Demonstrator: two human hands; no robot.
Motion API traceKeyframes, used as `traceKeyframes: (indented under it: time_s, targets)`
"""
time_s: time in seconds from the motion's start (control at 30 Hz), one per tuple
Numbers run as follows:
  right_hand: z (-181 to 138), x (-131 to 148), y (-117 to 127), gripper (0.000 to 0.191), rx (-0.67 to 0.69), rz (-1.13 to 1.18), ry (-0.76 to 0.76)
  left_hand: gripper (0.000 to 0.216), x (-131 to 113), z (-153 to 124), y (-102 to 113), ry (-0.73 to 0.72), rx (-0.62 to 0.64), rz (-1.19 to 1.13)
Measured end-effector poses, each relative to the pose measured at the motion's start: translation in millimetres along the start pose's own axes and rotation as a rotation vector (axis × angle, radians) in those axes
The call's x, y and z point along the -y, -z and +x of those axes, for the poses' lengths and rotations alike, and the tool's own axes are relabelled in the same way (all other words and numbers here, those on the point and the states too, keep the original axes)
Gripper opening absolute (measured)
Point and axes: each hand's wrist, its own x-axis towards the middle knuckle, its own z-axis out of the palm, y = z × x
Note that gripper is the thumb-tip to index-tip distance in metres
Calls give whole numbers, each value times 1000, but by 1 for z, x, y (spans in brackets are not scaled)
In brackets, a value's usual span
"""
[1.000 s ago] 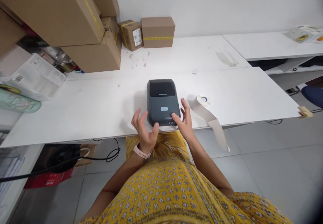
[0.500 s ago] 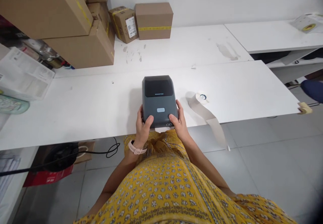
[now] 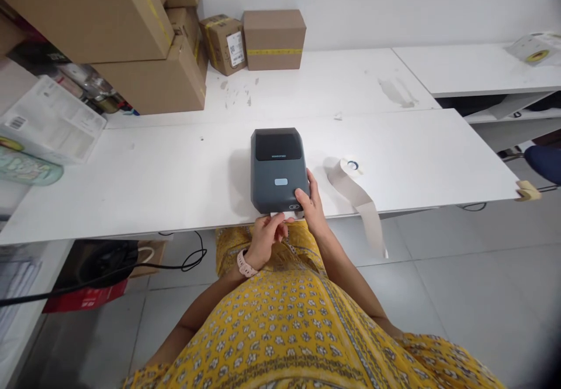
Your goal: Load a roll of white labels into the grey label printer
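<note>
A dark grey label printer [image 3: 277,169] sits at the front edge of the white table [image 3: 175,179]. A short white label strip [image 3: 280,216] sticks out of its front slot. My left hand [image 3: 266,238], with a pink watch on the wrist, pinches that strip from below the table edge. My right hand [image 3: 308,205] rests on the printer's front right corner, thumb on top near the slot. A roll of white label paper [image 3: 350,167] lies to the right of the printer, its loose tail hanging over the table edge.
Big cardboard boxes [image 3: 131,38] are stacked at the back left, two small boxes [image 3: 258,40] against the wall. Papers and a green item lie at the far left. A second white table [image 3: 473,68] stands at right. Cables run under the table.
My left hand left the printer's left side and dropped to the front slot, pinching the white strip. My right hand stayed on the front right corner. The printer has kept its place on the table.
</note>
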Motion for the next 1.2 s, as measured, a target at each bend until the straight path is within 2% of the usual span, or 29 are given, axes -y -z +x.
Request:
traceKeyframes:
  time_s: [0.1, 0.23, 0.3, 0.37, 0.43, 0.5, 0.63, 0.7, 0.73, 0.77, 0.83, 0.93, 1.07, 1.2]
  targets:
    - [0, 0, 0, 80, 4, 12, 3, 47, 0, 2, -3, -59, -43, 37]
    - [-3, 6, 1, 77, -28, -45, 49, 48, -2, 1, 8, -217, -32, 297]
    - [-5, 15, 3, 65, -106, -208, 175, 46, -8, -1, 17, -210, 73, 356]
    - [-6, 26, 6, 45, -161, -440, 356, 46, -15, -4, 25, -166, 185, 336]
    - [-5, 38, 9, 32, -141, -651, 501, 49, -19, -10, 32, -186, 206, 323]
    - [-2, 47, 9, 30, -83, -802, 565, 51, -20, -15, 37, -298, 89, 332]
    - [8, 56, 6, 33, -6, -936, 573, 45, -17, -13, 42, -590, -381, 264]
    - [11, 56, 6, 35, 27, -927, 563, 35, -15, -5, 43, -686, -553, 229]
    - [11, 54, 6, 35, 41, -905, 555, 33, -15, 0, 43, -704, -573, 226]
    - [10, 51, 8, 35, 51, -867, 542, 36, -15, 5, 42, -700, -546, 231]
    - [5, 40, 12, 38, 41, -731, 504, 48, -14, 12, 40, -645, -415, 232]
    - [-3, 20, 19, 50, -45, -447, 415, 55, -19, 18, 36, -610, -279, 190]
    - [4, 17, 19, 63, -81, -260, 378, 59, -48, 29, 36, -764, -244, 71]
    - [46, 50, 11, 70, -145, -292, 533, 51, -80, 56, 41, -866, -299, 48]
